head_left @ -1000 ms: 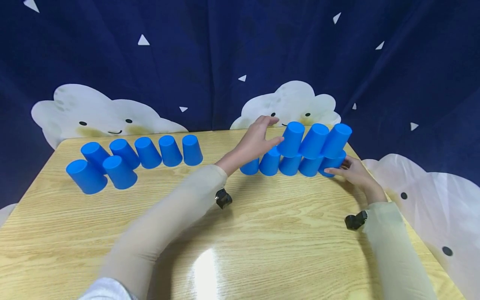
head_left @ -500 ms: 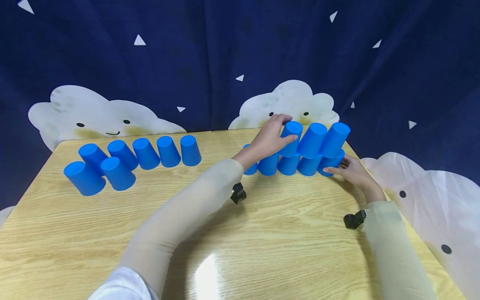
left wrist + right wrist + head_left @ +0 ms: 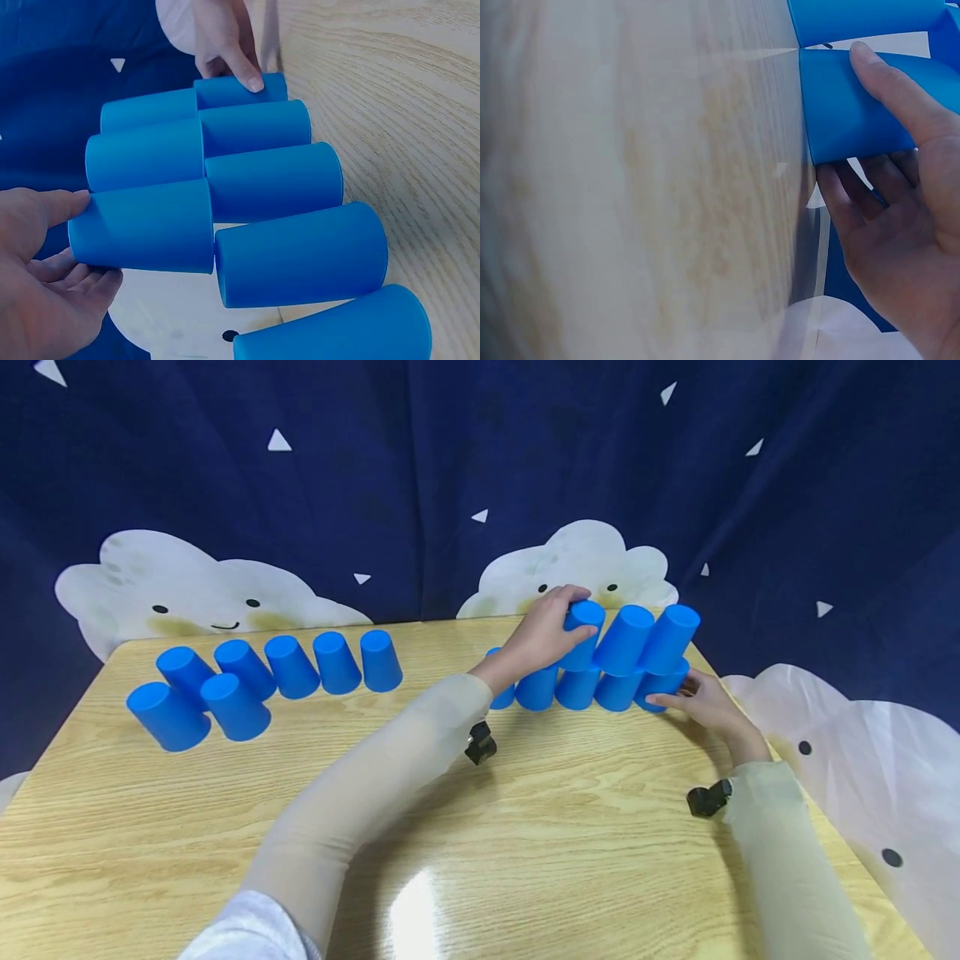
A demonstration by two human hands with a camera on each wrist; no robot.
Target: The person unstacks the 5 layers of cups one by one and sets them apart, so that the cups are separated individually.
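Blue plastic cups stand upside down in two tiers at the right. Three cups form the upper tier, resting on a lower row of several. My left hand (image 3: 543, 631) grips the leftmost upper cup (image 3: 146, 229), with its thumb on one side and fingers on the other near the narrow end. At the row's right end, my right hand (image 3: 712, 702) holds the last lower cup (image 3: 877, 105), thumb across the front and fingers behind. The middle upper cup (image 3: 626, 639) and right upper cup (image 3: 673, 639) stand beside the gripped one. My left hand partly hides the leftmost lower cup (image 3: 504, 696).
Several more upside-down blue cups (image 3: 291, 668) stand apart at the left of the wooden table (image 3: 570, 835). Behind the table hangs a dark blue curtain (image 3: 337, 485) with white clouds and triangles.
My left hand has moved right, from beside the leftmost upper cup to around it. My right hand has kept its place on the end lower cup.
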